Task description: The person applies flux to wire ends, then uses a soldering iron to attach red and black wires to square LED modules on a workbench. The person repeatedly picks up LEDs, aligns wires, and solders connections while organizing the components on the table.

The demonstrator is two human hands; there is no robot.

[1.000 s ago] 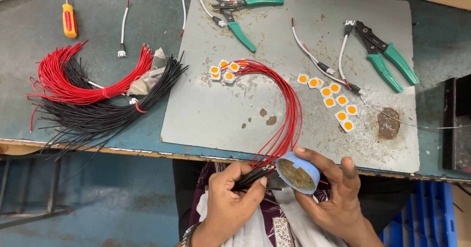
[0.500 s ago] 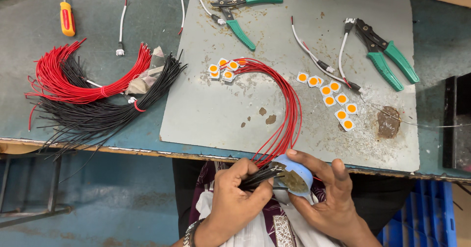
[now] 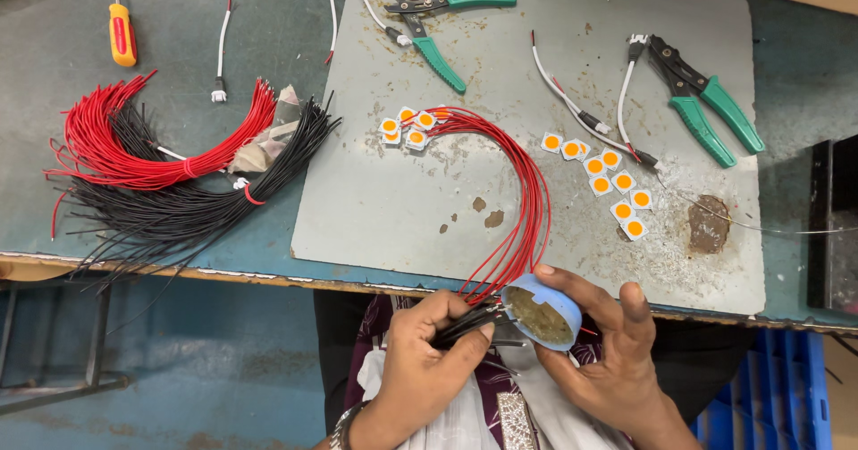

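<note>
My right hand [image 3: 608, 352] holds a small round blue tin [image 3: 542, 311] of brownish paste, tilted toward my left hand. My left hand [image 3: 427, 352] pinches a bunch of black wire ends [image 3: 465, 325], their tips at the rim of the tin. Both hands are below the bench's front edge, over my lap. A fan of red wires [image 3: 509, 191] curves from near my hands up to a few small white squares with orange centres [image 3: 407, 128] on the grey mat [image 3: 384, 200].
Loose orange-centred squares [image 3: 608, 177] lie on the mat's right. Two green-handled pliers [image 3: 706, 101] [image 3: 438, 21] rest at the top. Bundles of red wires [image 3: 134, 146] and black wires [image 3: 197, 204] lie at left, beside an orange screwdriver [image 3: 121, 30]. A blue crate [image 3: 786, 387] is lower right.
My right hand has tilted the blue tin more toward the left hand. The black wire ends have been brought up to its rim. Nothing on the bench has moved.
</note>
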